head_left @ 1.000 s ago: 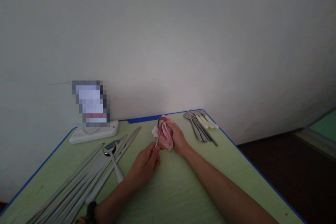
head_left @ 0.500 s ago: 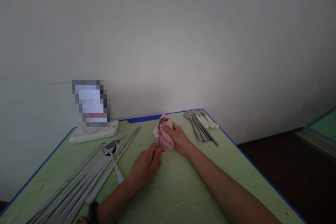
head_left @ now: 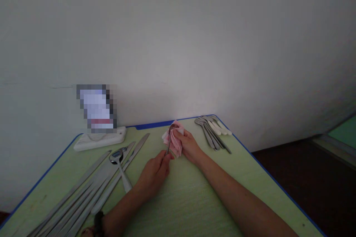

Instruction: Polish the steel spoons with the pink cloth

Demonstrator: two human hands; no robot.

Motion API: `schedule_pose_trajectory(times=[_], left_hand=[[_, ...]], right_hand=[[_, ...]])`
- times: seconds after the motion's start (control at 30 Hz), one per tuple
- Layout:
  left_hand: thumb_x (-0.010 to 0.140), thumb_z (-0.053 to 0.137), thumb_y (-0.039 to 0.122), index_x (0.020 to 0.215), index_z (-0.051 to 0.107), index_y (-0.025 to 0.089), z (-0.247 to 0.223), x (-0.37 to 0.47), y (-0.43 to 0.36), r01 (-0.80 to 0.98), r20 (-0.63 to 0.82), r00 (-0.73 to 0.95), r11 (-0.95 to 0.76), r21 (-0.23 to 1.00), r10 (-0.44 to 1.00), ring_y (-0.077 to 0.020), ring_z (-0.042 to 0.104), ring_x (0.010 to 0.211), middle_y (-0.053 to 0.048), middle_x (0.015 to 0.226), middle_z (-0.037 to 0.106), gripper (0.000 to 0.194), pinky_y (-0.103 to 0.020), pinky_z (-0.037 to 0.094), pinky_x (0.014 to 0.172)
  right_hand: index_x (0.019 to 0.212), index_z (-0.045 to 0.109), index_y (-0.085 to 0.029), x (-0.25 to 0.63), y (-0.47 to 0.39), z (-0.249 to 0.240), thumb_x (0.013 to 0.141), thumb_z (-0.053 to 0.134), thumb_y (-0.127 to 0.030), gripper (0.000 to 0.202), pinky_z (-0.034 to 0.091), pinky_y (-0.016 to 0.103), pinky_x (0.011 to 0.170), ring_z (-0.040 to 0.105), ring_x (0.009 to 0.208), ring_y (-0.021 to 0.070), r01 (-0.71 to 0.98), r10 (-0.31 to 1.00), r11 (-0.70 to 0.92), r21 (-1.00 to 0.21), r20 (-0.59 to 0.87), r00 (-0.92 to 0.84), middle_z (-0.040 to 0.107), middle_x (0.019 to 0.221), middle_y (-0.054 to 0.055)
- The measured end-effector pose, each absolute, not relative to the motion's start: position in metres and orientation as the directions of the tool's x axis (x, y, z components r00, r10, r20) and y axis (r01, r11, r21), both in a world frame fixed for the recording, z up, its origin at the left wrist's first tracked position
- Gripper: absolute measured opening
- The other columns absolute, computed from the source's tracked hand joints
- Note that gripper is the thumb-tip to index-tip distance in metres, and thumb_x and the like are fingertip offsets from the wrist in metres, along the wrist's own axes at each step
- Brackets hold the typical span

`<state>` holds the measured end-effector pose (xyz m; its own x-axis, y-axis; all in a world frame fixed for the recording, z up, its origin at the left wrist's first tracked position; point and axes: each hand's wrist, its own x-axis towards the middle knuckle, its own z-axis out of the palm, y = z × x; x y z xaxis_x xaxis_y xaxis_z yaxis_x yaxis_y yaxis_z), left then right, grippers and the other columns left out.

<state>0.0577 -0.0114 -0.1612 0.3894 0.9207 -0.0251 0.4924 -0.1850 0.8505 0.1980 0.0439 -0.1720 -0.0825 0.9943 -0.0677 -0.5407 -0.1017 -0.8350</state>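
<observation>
My left hand (head_left: 157, 172) is closed on the handle of a metal spoon (head_left: 168, 146), near the middle of the table. The spoon's bowl lies against a pink and white cloth (head_left: 175, 147). My right hand (head_left: 189, 147) grips that cloth around the bowl, thumb on top. To the left lie several table knives (head_left: 80, 196) with a large spoon (head_left: 124, 179) on them, partly hidden by my left forearm. Right of my right hand is a group of spoons (head_left: 207, 133) beside cutlery with white handles (head_left: 215, 127).
A pale green table (head_left: 189, 207) with a blue edge stands against a grey wall (head_left: 178, 44). At the back left a white block (head_left: 100, 140) stands below a blurred-out screen (head_left: 97, 107). Dark floor (head_left: 292, 166) shows at the right.
Both hands keep their grips. My left hand has shifted very slightly up and left, and the cloth's folds around the spoon bowl have changed a little.
</observation>
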Motion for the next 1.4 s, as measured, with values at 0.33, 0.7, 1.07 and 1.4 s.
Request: schedule_pose_trajectory(times=[0.33, 0.7, 1.07, 1.4], left_hand=[[0.087, 0.026, 0.044, 0.091, 0.055, 0.017, -0.161, 0.057, -0.01, 0.49, -0.033, 0.362, -0.16, 0.857, 0.931, -0.0146, 0.045, 0.05, 0.006, 0.051, 0.041, 0.04, -0.025, 0.032, 0.053], [0.087, 0.028, 0.043, 0.082, 0.051, 0.019, -0.16, 0.057, -0.012, 0.515, -0.047, 0.392, -0.177, 0.839, 0.919, -0.0135, 0.045, 0.049, 0.005, 0.052, 0.043, 0.033, -0.023, 0.031, 0.051], [0.087, 0.029, 0.04, 0.086, 0.053, 0.018, -0.159, 0.057, -0.012, 0.546, -0.04, 0.394, -0.199, 0.813, 0.918, -0.0138, 0.047, 0.053, 0.004, 0.055, 0.045, 0.034, -0.023, 0.033, 0.054], [0.088, 0.028, 0.041, 0.093, 0.056, 0.016, -0.162, 0.056, -0.011, 0.527, -0.049, 0.388, -0.178, 0.831, 0.92, -0.0135, 0.046, 0.05, 0.005, 0.052, 0.042, 0.038, -0.023, 0.031, 0.052]], right_hand=[[0.08, 0.06, -0.018, 0.198, 0.05, -0.183, 0.063, 0.07, -0.042, 0.031, 0.045, 0.027, 0.067, 0.056, 0.066, 0.0129, -0.449, 0.997, 0.038, -0.893, 0.006, 0.071, 0.064, 0.072, 0.0], [0.078, 0.061, -0.018, 0.199, 0.049, -0.181, 0.064, 0.07, -0.041, 0.028, 0.044, 0.026, 0.066, 0.055, 0.066, 0.0123, -0.43, 1.0, 0.024, -0.903, 0.018, 0.018, 0.063, 0.072, 0.0], [0.078, 0.06, -0.018, 0.198, 0.047, -0.177, 0.065, 0.068, -0.04, 0.027, 0.044, 0.026, 0.062, 0.056, 0.064, 0.0132, -0.443, 1.0, 0.014, -0.896, 0.023, -0.016, 0.064, 0.07, 0.0], [0.077, 0.06, -0.017, 0.2, 0.048, -0.181, 0.061, 0.066, -0.026, 0.019, 0.045, 0.026, 0.063, 0.057, 0.064, 0.0132, -0.462, 1.0, 0.015, -0.887, 0.01, 0.015, 0.064, 0.07, 0.0]])
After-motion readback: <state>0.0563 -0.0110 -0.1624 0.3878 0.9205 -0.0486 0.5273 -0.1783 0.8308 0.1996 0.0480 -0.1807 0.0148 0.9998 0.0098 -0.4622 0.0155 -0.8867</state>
